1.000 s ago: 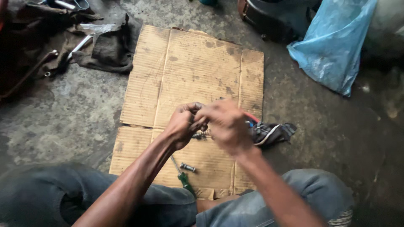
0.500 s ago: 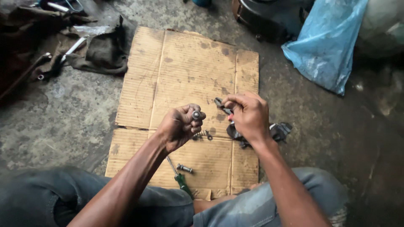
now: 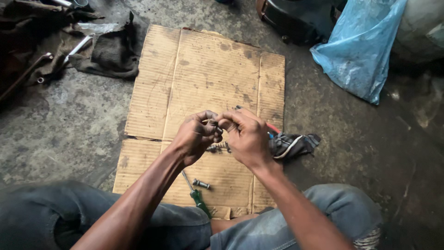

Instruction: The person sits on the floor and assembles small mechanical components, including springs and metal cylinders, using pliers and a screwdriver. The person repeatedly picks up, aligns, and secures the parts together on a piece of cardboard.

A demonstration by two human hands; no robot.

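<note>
Both hands, left and right, grip closed on a small metal part above cardboard.

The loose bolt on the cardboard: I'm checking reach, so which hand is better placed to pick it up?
Probably the left hand: the bolt lies below it, beside the left forearm. The right hand sits further right.

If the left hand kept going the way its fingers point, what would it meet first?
The left hand points rightward at the right hand, whose fingertips it already seems to touch around a small metal part. The right hand comes first, though depth is hard to judge.
</note>
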